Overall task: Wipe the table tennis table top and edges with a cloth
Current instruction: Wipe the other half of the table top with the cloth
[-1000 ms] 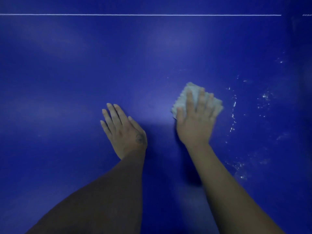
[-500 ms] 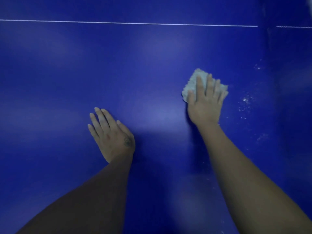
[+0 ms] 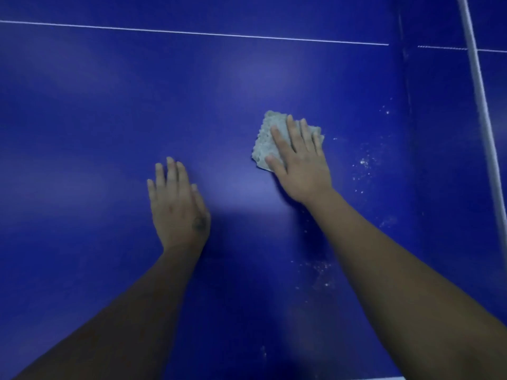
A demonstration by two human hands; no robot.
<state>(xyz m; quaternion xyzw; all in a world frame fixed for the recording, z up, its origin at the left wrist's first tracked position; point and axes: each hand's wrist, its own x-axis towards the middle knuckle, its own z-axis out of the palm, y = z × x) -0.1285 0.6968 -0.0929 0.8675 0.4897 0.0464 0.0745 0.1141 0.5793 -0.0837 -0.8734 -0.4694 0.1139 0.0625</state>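
A: In the head view, what is changed?
B: The cloth (image 3: pixel 267 138) is drawn back leftward under the flat, spread right hand (image 3: pixel 300 165), away from the white specks (image 3: pixel 363 163) at three o'clock. The left hand (image 3: pixel 178 207) is laid spread on the worktop (image 3: pixel 109 119).
A: Meaning?
B: Those specks are left unwiped.

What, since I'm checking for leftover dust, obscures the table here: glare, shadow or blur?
Head view: a pale glare patch lies on the table between the left hand and right hand; head view: a dark shadow sits beside the right wrist; head view: mild blur throughout, yet white specks right of the cloth are visible.
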